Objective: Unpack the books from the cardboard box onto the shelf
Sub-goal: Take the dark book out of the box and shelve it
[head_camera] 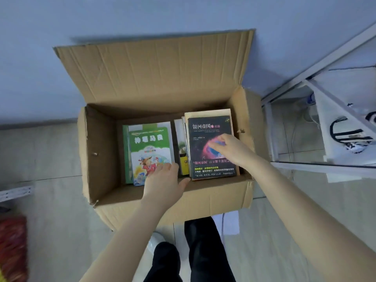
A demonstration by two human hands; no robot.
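The pale tiled floor (50, 210) carries an open cardboard box (97, 151), brown and creased, its long back flap (158, 68) standing up against the blue-grey wall and the near flap folded down outward. To the right of the box stands the shelf (317, 64), a white metal frame seen at an angle, with a white bag with black handles (345, 135) lying in it.

All the books visible are in the box, lying flat in two groups on its floor. On the left is a large children's book (149, 139) with a green and white cover, white lettering and a cartoon figure in red; the edge of another green book shows under it. On the right is a stack topped by a dark book (207, 139), black with white title characters, a pink and red nebula picture and lines of yellow and white text at the bottom. A tan cover (207, 112) sticks out beneath it at the far end. Between the two groups a small yellow book (184, 163) shows in the gap.

The left hand (164, 182) lies released, fingers straight on the near right corner of the children's book, thumb spread. The right hand (232, 149) rests on the dark book's cover; its fingertips are blurred, so I cannot tell whether it grasps the book.
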